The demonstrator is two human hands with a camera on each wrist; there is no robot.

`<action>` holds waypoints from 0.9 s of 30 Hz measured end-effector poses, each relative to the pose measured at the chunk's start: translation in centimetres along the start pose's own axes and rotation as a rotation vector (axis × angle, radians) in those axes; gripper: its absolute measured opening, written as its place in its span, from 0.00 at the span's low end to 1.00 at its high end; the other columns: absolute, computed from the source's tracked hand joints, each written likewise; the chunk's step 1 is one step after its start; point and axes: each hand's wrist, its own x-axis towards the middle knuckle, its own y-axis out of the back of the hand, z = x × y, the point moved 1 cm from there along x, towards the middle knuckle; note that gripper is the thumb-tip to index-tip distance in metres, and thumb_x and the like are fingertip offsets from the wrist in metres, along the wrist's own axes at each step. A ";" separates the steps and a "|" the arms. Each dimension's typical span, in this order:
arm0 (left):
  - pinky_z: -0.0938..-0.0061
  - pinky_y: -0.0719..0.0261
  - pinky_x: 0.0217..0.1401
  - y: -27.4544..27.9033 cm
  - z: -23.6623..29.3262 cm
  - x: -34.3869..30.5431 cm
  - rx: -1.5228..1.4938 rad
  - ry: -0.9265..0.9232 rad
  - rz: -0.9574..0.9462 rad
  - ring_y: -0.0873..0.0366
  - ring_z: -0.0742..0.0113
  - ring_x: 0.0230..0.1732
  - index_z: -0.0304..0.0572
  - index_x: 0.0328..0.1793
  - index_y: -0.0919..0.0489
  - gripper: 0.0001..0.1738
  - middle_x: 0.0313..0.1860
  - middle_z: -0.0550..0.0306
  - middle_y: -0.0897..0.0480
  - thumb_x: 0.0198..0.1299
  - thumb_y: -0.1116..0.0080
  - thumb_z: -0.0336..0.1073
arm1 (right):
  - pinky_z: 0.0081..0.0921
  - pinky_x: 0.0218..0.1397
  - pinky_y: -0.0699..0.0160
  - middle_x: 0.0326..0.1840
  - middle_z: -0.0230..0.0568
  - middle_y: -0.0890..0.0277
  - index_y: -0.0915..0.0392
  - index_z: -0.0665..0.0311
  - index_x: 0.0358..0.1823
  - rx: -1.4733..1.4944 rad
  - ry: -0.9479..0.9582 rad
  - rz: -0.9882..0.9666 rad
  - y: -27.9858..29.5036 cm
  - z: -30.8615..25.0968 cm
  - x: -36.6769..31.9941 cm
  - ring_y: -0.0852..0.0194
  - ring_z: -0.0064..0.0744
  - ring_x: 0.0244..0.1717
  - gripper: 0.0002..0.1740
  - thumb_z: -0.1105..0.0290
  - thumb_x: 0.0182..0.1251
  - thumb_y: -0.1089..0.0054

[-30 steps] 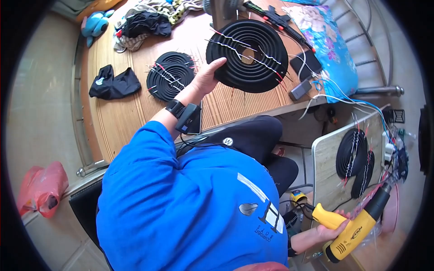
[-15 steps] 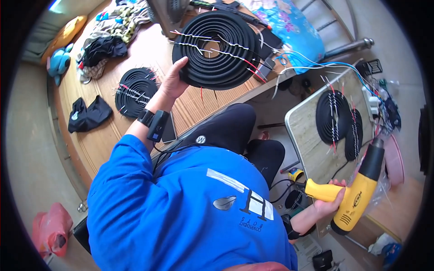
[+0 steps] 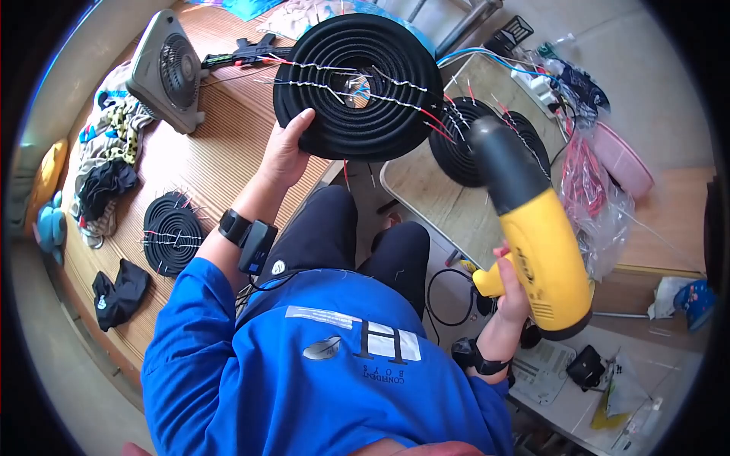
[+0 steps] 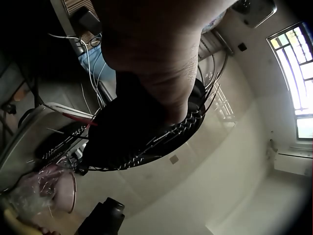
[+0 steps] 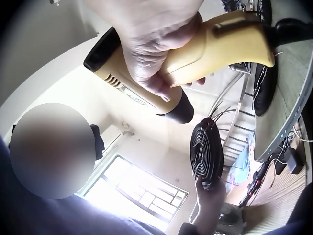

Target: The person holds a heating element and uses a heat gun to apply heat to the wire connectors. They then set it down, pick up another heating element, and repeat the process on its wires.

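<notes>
My left hand (image 3: 287, 150) grips the lower left rim of a black ringed coil disc (image 3: 319, 129), thumb on its face; twisted wires with red ends cross the rings. In the left wrist view the disc (image 4: 122, 132) is dark and the fingers are hidden behind it. My right hand (image 3: 512, 292) holds a yellow heat gun (image 3: 544, 251) by its handle, the black nozzle beside the disc's right side, not touching it. From the right wrist view, the hand (image 5: 156, 44) wraps the gun's handle (image 5: 220, 44), and the held disc (image 5: 206, 149) stands beyond the nozzle.
A fan (image 3: 163, 72), a toy rifle (image 3: 243, 52), another coil (image 3: 173, 232) and black cloth (image 3: 120, 292) lie on the wooden surface. More coils (image 3: 456, 144) rest on a side table (image 3: 426, 178) with cables. A pink basin (image 3: 620, 159) and plastic bags are at right.
The right hand has raised the heat gun up and left, closer to the disc. The left hand still holds the disc. The head view has swung right, bringing the fan into view.
</notes>
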 end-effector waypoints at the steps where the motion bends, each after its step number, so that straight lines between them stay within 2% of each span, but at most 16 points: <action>1: 0.72 0.31 0.51 -0.2 -0.2 0.0 0.003 -0.015 0.007 0.29 0.69 0.47 0.39 0.54 0.34 0.20 0.47 0.58 0.27 0.55 0.48 0.34 | 0.25 0.42 0.28 0.40 0.43 0.30 0.34 0.70 0.47 -0.004 -0.003 0.007 -0.1 -0.1 0.2 0.30 0.30 0.38 0.18 0.79 0.52 0.47; 4: 0.72 0.32 0.52 -0.6 -0.6 -0.1 0.024 -0.040 0.017 0.29 0.68 0.48 0.38 0.54 0.35 0.20 0.48 0.57 0.27 0.55 0.48 0.34 | 0.17 0.32 0.28 0.39 0.39 0.29 0.35 0.68 0.48 -0.116 -0.011 -0.085 -0.5 -0.3 0.8 0.29 0.24 0.32 0.25 0.87 0.45 0.42; 9: 0.69 0.34 0.55 -0.8 -0.5 -0.4 0.067 -0.060 0.035 0.30 0.65 0.50 0.36 0.54 0.36 0.22 0.49 0.55 0.28 0.55 0.49 0.36 | 0.15 0.31 0.29 0.37 0.36 0.28 0.32 0.68 0.45 -0.050 -0.045 -0.075 -1.9 -2.3 1.3 0.29 0.22 0.30 0.21 0.83 0.47 0.40; 12: 0.69 0.34 0.55 -0.8 -0.6 -0.3 0.071 -0.059 0.037 0.30 0.65 0.50 0.36 0.55 0.36 0.22 0.49 0.55 0.28 0.55 0.49 0.36 | 0.21 0.46 0.32 0.45 0.39 0.30 0.33 0.67 0.49 -0.177 -0.398 -0.035 -2.1 -2.3 1.7 0.31 0.27 0.43 0.24 0.83 0.47 0.41; 13: 0.69 0.34 0.55 -0.8 -0.6 -0.3 0.071 -0.062 0.037 0.30 0.65 0.50 0.36 0.55 0.36 0.22 0.49 0.56 0.28 0.55 0.49 0.36 | 0.21 0.46 0.32 0.45 0.39 0.30 0.33 0.67 0.49 -0.178 -0.397 -0.036 -2.2 -2.2 1.8 0.31 0.27 0.43 0.24 0.83 0.47 0.41; 16: 0.69 0.33 0.55 -0.7 -0.6 -0.5 0.068 -0.061 0.044 0.30 0.66 0.50 0.36 0.55 0.36 0.22 0.49 0.56 0.28 0.55 0.48 0.36 | 0.21 0.49 0.33 0.46 0.39 0.31 0.34 0.67 0.50 -0.126 -0.208 -0.084 -2.4 -1.8 1.8 0.31 0.28 0.45 0.25 0.82 0.48 0.40; 21: 0.70 0.33 0.55 -0.6 -0.4 -0.4 0.060 -0.077 0.036 0.30 0.66 0.50 0.37 0.55 0.36 0.22 0.49 0.56 0.28 0.55 0.48 0.35 | 0.21 0.49 0.33 0.47 0.39 0.31 0.35 0.66 0.51 -0.094 -0.391 -0.019 -3.3 -2.7 2.4 0.32 0.28 0.46 0.26 0.82 0.48 0.40; 24: 0.72 0.33 0.54 -0.5 -0.5 -0.6 0.046 -0.077 0.034 0.30 0.68 0.50 0.38 0.54 0.35 0.21 0.49 0.57 0.27 0.55 0.48 0.34 | 0.21 0.49 0.33 0.46 0.39 0.31 0.34 0.66 0.50 -0.151 -0.172 -0.119 -2.8 -1.3 2.2 0.32 0.28 0.46 0.25 0.82 0.47 0.40; 27: 0.74 0.33 0.53 -0.4 -0.2 -0.7 0.026 -0.081 0.044 0.29 0.69 0.49 0.39 0.54 0.34 0.20 0.48 0.58 0.27 0.54 0.48 0.32 | 0.21 0.49 0.33 0.46 0.39 0.31 0.34 0.66 0.50 -0.131 -0.210 -0.089 -3.2 -1.6 2.4 0.32 0.28 0.46 0.25 0.82 0.47 0.40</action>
